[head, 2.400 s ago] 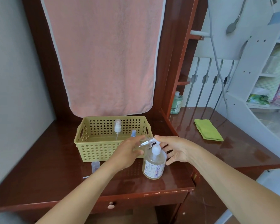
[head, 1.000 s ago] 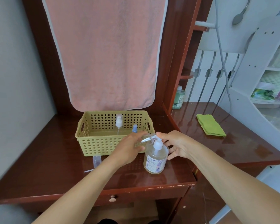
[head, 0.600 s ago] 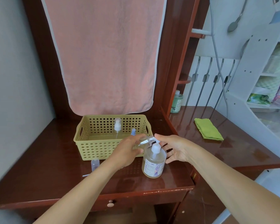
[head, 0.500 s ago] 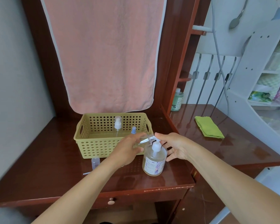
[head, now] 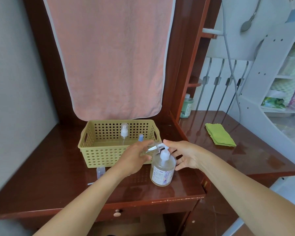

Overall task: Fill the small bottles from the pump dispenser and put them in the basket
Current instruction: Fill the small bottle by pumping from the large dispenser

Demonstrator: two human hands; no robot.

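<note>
My left hand [head: 134, 158] grips a small clear bottle [head: 152, 147], tilted with its open neck against the pump spout. The pump dispenser [head: 162, 168], a clear round bottle with a white pump head, stands on the dark wooden table. My right hand [head: 186, 155] rests on the pump head from the right, fingers spread behind it. The yellow perforated basket [head: 99, 155] sits just behind my hands. Inside it stand a clear bottle with a white pump top [head: 124, 133] and one with a blue cap [head: 140, 137].
A small clear cap [head: 100, 172] and a thin white tube [head: 91, 183] lie in front of the basket. A green cloth [head: 219, 136] lies on the right table section. A green bottle [head: 186, 106] stands at the back corner. A pink towel [head: 109, 57] hangs behind.
Hands, small bottle and dispenser keep the same pose throughout; only the camera view shifts slightly.
</note>
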